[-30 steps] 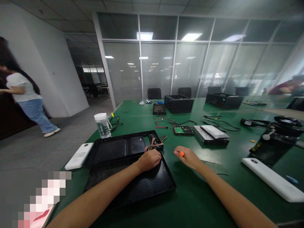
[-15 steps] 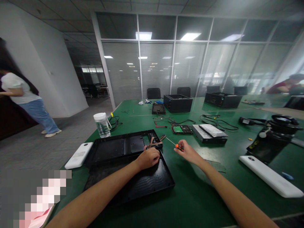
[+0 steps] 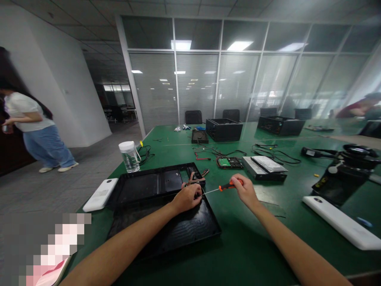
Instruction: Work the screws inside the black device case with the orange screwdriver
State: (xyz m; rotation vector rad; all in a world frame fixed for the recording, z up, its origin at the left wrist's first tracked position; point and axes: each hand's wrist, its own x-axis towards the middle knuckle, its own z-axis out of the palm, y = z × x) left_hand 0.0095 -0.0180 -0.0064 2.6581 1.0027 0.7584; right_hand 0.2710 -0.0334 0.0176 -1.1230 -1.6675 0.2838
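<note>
My right hand is closed round the orange-and-black handle of a small screwdriver, whose thin shaft points left to my left hand. My left hand is curled into a loose fist at the far edge of a black plastic panel, beside a bundle of coloured wires; what its fingers pinch is hidden. Behind the panel lies a flat black case with the wires coming out of its right end.
On the green table stand a clear lidded cup, white covers, a green circuit board, a silver drive, black boxes, cables and a black device. A person stands at left.
My right hand has lifted the screwdriver off the table and swung its tip left to my left hand. The person at left has turned and shifted slightly.
</note>
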